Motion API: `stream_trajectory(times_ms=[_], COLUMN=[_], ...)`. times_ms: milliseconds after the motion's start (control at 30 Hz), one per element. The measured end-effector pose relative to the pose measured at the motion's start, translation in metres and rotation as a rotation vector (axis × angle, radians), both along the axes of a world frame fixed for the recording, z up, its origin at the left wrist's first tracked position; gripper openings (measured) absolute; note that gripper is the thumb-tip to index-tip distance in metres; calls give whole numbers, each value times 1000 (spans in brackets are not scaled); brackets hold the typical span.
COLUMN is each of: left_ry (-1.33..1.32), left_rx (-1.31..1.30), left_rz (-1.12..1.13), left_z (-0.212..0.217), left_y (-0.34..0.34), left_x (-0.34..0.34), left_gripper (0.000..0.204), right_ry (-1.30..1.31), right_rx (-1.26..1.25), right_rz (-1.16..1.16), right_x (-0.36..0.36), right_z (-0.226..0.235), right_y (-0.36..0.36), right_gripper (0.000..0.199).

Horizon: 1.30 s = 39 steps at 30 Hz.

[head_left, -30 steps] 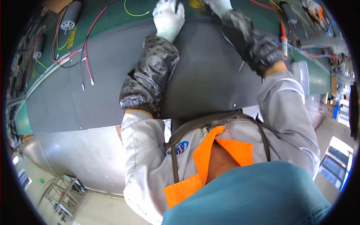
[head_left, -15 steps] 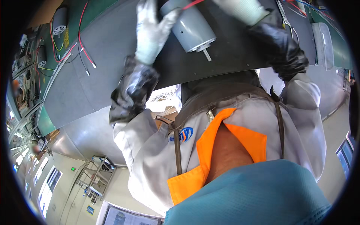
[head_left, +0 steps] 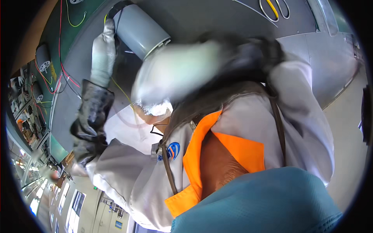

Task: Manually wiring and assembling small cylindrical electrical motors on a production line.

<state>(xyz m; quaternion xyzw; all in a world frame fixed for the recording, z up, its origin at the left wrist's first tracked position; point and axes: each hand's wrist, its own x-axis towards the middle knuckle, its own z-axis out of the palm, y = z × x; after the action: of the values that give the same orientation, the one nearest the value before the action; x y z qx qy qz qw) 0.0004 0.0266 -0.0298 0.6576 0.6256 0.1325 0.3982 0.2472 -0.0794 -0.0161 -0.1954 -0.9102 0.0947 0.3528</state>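
Observation:
A grey cylindrical electric motor (head_left: 140,29) lies tilted over the dark worktop (head_left: 194,19), with a black ring-like piece at its far end. My left hand (head_left: 104,54), in a whitish glove, is closed at the motor's far left side; some of its fingers are hidden. Beside those fingers runs a thin black wire. My right hand (head_left: 175,73), also gloved, is smeared by fast motion in front of the motor's near end, so its fingers cannot be made out. A yellow-green wire (head_left: 121,88) hangs past the worktop's near edge.
Scissors with yellow in the handles (head_left: 275,13) lie at the far right, near a clear plastic box (head_left: 327,15). At left stand other grey motors (head_left: 42,58) with red, black and yellow-green wires (head_left: 62,72). A whitish bundle (head_left: 157,108) shows below the worktop edge.
The motor has shifted left, and its shaft end is now largely covered. My left hand has moved left along with it. My right hand has swept left and nearer my body.

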Motion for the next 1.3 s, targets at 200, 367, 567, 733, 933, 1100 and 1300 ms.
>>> stream_trajectory(times_ms=[200,367,567,733,933,1100,1300], left_ry=[116,136,19,58,-61,-349,-563], left_rx=[165,236,-337,-743,-699,-643,-226], left_rz=[-6,-265,-483,-398,-458,-200,-397], left_z=[-43,-19,25,70,55,57,18], left_y=[7,-34,-5,3,-3,-30,-37], left_x=[21,41,63,66,53,56,38], left_gripper=[72,68,50,60,54,49,40], right_ry=[-296,-591,30,1038,1096,957,715], right_rx=[-399,-210,-648,-1174,-1382,-1150,-1108], right_rz=[-978,-1020,-837,-338,-311,-173,-262], right_x=[156,147,177,115,39,28,28], right_z=[-7,-39,2,18,-38,-34,-33], right_y=[-38,-23,-14,-26,-36,-43,-32], right_gripper=[17,12,15,25,29,26,24])
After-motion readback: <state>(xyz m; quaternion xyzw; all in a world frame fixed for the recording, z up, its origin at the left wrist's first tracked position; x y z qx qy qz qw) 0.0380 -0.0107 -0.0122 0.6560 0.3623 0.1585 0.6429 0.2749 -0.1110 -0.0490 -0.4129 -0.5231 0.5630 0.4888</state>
